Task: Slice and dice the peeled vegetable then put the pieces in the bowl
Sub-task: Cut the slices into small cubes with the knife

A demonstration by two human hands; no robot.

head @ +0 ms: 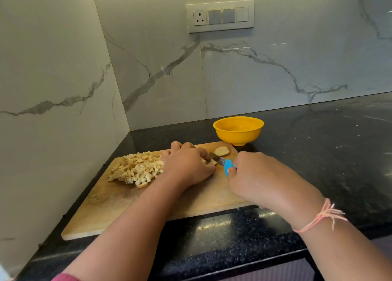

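My left hand [187, 165] pins the last pale peeled vegetable piece [210, 161] on the wooden board [118, 204], my right hand [252, 174] clenches the blue-handled knife [222, 161] (fingertips close, could get nicked).

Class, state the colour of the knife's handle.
Light blue; the knife handle shows in the head view, held by the right hand.

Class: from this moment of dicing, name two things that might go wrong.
1. The left hand pins a small piece right beside the knife blade, so a slip might nick a fingertip.
2. The diced pile lies near the board's left edge; pieces may spill when moved to the bowl.
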